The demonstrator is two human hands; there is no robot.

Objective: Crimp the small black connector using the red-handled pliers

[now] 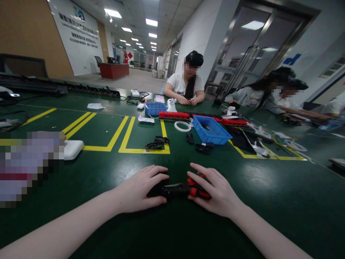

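Observation:
My right hand (217, 192) is closed around the red-and-black handles of a pair of pliers (179, 187). Their dark jaws point left, towards a small black part (156, 190) that my left hand (137, 189) holds between thumb and curled fingers. The jaw tips meet or overlap that part, though its exact shape is partly hidden by my fingers. Both hands are low over the green table (178, 230). Beyond them lie more black parts, two together (157, 142) at the yellow tape and others (204, 147) near a blue bin (211, 131).
Behind the bin stand a smaller blue tray (155, 109) and red strips (174, 115). A white tape roll (182, 126) lies left of the bin. A white box (72, 149) is at the left. Across the table sits a person (185, 84); other people are at the right.

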